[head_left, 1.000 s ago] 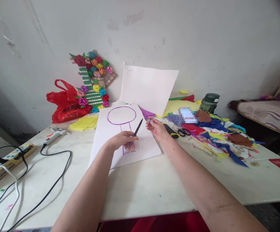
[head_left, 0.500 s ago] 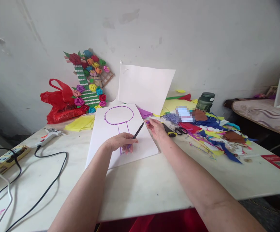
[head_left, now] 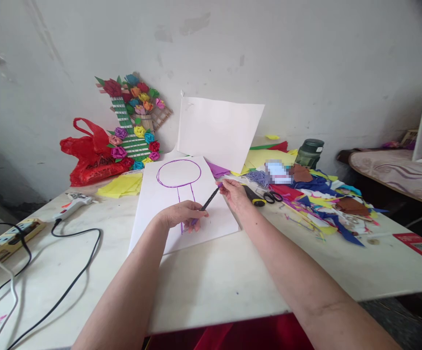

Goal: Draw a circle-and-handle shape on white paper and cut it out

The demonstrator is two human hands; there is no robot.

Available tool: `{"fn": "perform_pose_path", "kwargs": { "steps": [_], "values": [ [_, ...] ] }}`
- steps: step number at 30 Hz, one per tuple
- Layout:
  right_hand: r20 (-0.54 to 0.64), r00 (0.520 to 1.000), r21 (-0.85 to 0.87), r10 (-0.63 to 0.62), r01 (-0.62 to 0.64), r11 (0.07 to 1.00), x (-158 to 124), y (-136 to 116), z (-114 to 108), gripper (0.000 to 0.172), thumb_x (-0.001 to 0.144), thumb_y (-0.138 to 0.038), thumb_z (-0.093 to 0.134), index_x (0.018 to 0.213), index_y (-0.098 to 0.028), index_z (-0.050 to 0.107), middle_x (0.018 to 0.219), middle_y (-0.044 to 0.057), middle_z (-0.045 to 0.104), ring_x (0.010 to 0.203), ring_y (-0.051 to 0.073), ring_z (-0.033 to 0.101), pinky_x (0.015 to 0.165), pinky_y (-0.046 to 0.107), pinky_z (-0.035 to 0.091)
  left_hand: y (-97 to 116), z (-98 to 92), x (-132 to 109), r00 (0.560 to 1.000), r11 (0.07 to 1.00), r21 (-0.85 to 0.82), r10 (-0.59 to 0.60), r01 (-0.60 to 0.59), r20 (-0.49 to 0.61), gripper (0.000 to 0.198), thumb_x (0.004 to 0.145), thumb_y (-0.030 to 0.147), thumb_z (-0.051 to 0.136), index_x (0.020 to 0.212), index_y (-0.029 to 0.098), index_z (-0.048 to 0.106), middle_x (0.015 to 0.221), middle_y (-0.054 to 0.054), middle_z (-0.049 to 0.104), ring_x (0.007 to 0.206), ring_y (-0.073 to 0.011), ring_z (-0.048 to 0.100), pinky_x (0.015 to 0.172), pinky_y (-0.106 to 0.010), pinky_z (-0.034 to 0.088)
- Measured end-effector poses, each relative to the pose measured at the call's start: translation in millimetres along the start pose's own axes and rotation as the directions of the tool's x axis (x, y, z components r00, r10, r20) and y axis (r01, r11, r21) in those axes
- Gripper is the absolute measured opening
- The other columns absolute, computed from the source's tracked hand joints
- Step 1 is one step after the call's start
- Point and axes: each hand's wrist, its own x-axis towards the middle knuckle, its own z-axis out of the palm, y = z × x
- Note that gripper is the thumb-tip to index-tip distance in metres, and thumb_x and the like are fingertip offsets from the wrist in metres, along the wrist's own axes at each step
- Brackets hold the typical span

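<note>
My left hand (head_left: 185, 214) is closed around a marker pen (head_left: 210, 198) with a dark barrel, which slants up to the right over the paper. In my right hand (head_left: 233, 193), a small purple cap (head_left: 220, 184) is pinched between thumb and fingers, touching the pen's upper end. Under both hands lies a white sheet (head_left: 148, 218), apparently on a pad, with a purple oval and two lines running down from it. The lower part of the drawing is partly hidden by my left hand.
Behind stands an upright white sheet (head_left: 221, 129). Scissors (head_left: 272, 197), a black-and-yellow tool (head_left: 253, 196) and paper scraps (head_left: 316, 199) lie right, near a dark bottle (head_left: 310, 153). At left are a glue gun (head_left: 71, 206), cables and a power strip (head_left: 10, 243); a flower-covered guitar shape (head_left: 134, 126) leans behind.
My right hand has moved slightly left, bringing the purple cap onto the pen's tip; a small gap was between them before. My left hand has stayed nearly still.
</note>
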Motion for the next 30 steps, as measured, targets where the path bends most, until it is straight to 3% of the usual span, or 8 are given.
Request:
{"fn": "perform_pose_path", "kwargs": {
  "steps": [7,13,22,25,30],
  "values": [
    [0.062,0.996,-0.007,0.064,-0.064,0.998,-6,-1,6,0.024,0.059,-0.028,0.076,0.075,-0.015,0.062,0.069,0.003,0.069,0.051,0.006,0.053,0.05,0.019,0.043,-1,-1.2,1,0.999,0.999,-0.013,0.029,-0.029,-0.047,0.04,0.073,0.05,0.061,0.09,0.014,0.061,0.054,0.0,0.061,0.038,-0.0083,0.045,0.042,-0.023,0.033],
    [0.042,0.998,-0.017,0.048,-0.047,0.999,-6,0,8,0.026,0.057,-0.03,0.077,0.073,-0.014,0.063,0.068,0.003,0.069,0.049,0.005,0.051,0.048,0.019,0.041,2,1.7,4,0.984,0.995,-0.022,0.094,-0.098,-0.151,0.031,0.073,0.043,0.06,0.082,0.013,0.061,0.045,0.004,0.051,0.037,-0.0063,0.035,0.042,-0.023,0.024],
    [-0.005,0.995,0.009,0.104,-0.104,0.995,-7,0,13,0.015,0.065,-0.024,0.072,0.07,-0.014,0.061,0.062,0.003,0.068,0.046,0.007,0.051,0.048,0.02,0.043,6,6.1,8,0.953,0.994,0.104,0.062,-0.033,-0.295,0.029,0.072,0.043,0.059,0.077,0.014,0.061,0.041,0.005,0.044,0.035,-0.0063,0.029,0.041,-0.024,0.019],
    [-0.015,0.994,0.021,0.107,-0.106,0.994,-6,0,13,0.015,0.066,-0.024,0.071,0.071,-0.015,0.06,0.062,0.003,0.067,0.045,0.007,0.05,0.047,0.019,0.043,7,7.8,9,0.953,0.991,0.131,0.061,-0.023,-0.295,0.028,0.073,0.042,0.057,0.077,0.015,0.061,0.041,0.004,0.046,0.035,-0.0069,0.031,0.041,-0.024,0.021],
    [0.033,0.997,0.057,0.071,-0.073,0.996,-15,6,22,0.022,0.067,-0.034,0.071,0.074,-0.016,0.061,0.067,0.003,0.069,0.046,0.006,0.048,0.045,0.018,0.04,5,12.0,15,0.949,0.992,0.019,0.128,-0.127,-0.289,0.033,0.077,0.047,0.054,0.082,0.015,0.059,0.046,0.004,0.049,0.038,-0.0064,0.033,0.044,-0.023,0.024]
  ]
}}
